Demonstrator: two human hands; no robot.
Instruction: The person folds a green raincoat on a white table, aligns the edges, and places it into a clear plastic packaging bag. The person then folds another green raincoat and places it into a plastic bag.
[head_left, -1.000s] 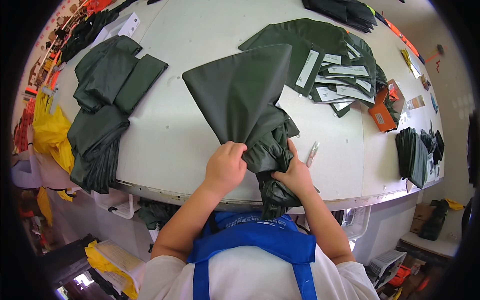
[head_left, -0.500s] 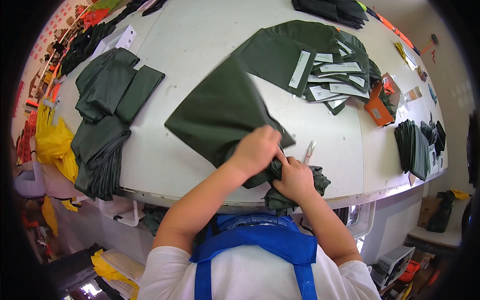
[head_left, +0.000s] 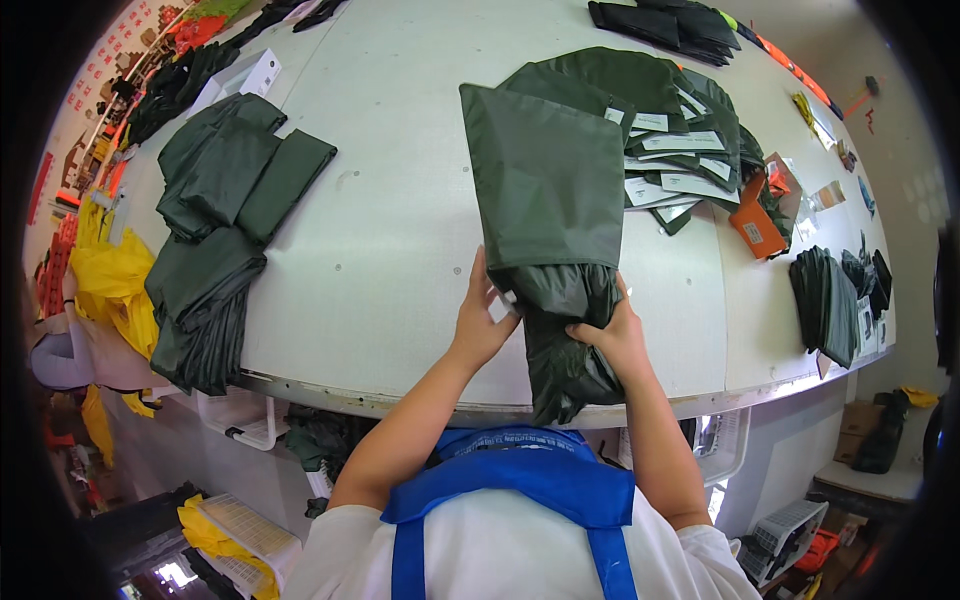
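A dark green fabric pouch (head_left: 550, 180) lies flat side up in front of me, its wide end pointing away over the table. Crumpled fabric of the same green (head_left: 570, 355) bunches out of its near end and hangs down to the table edge. My left hand (head_left: 482, 320) holds the pouch's left side near the mouth, with some fingers hidden at its edge. On the other side, my right hand (head_left: 612, 340) grips the bunched fabric, thumb on top and fingers mostly behind.
Flat green pouches with white labels (head_left: 690, 150) lie in an overlapping pile beyond, next to an orange box (head_left: 757, 222). Folded green fabric (head_left: 210, 210) is stacked on the left. More folded green pieces (head_left: 825, 305) stand at the right. A person with yellow fabric (head_left: 115, 280) is at far left.
The pouch has swung from pointing left to pointing straight away from me. My hands have moved apart, from close together at its near end to either side of it.
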